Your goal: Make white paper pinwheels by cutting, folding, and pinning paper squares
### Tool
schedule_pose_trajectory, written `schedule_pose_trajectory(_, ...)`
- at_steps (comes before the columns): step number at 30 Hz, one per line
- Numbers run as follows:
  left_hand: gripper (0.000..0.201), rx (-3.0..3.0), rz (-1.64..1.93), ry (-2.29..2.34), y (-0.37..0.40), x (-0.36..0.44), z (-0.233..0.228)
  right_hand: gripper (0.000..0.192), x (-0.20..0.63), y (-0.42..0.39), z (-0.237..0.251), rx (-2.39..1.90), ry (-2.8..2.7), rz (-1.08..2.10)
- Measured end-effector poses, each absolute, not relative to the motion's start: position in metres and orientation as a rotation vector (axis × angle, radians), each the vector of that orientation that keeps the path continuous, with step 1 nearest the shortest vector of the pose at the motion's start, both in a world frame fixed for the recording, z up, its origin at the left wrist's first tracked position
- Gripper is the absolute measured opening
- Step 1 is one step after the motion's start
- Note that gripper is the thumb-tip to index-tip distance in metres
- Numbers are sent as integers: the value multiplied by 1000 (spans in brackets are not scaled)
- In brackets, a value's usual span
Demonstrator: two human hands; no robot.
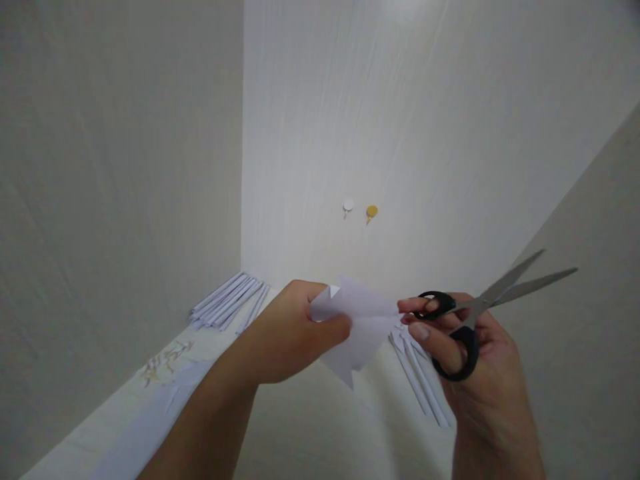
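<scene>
Corner walls, paper [357, 327] (pinched), scissors [480, 307] agape

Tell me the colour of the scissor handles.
Black, on the scissors in the right hand; head view.

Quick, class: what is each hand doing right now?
Left hand: closed, pinching the folded white paper piece.
Right hand: closed through the handles of the black-handled metal scissors, blades open, clear of the paper.
</scene>
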State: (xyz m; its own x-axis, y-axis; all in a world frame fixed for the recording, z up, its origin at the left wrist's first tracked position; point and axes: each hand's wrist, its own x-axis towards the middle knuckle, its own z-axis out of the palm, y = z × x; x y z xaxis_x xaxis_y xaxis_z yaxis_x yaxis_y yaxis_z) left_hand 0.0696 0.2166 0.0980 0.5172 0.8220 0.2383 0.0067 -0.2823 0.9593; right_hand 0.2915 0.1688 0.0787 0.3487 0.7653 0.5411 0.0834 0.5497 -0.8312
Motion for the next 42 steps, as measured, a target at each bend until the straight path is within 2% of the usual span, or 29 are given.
schedule_pose_trajectory(5,13,1718,883,686,218,70,93,26,286,167,80,-944,-1256,483)
schedule_pose_trajectory(14,13,1764,837,682,215,72,98,25,284,166,80,-1006,-1277,475)
schedule_pose_trajectory(19,9,1552,1080,703,219,76,95,31,289,171,76,-969,-1154,455)
schedule_pose_trajectory(25,28,1169,1434,451,216,90,97,27,273,179,75,-772,-869,411)
schedule_pose_trajectory(32,14,1310,1305,622,207,93,102,29,243,179,72,-775,-827,469)
schedule_pose_trajectory(42,16,1384,1328,682,212,91,100,32,249,185,64,-785,-881,395)
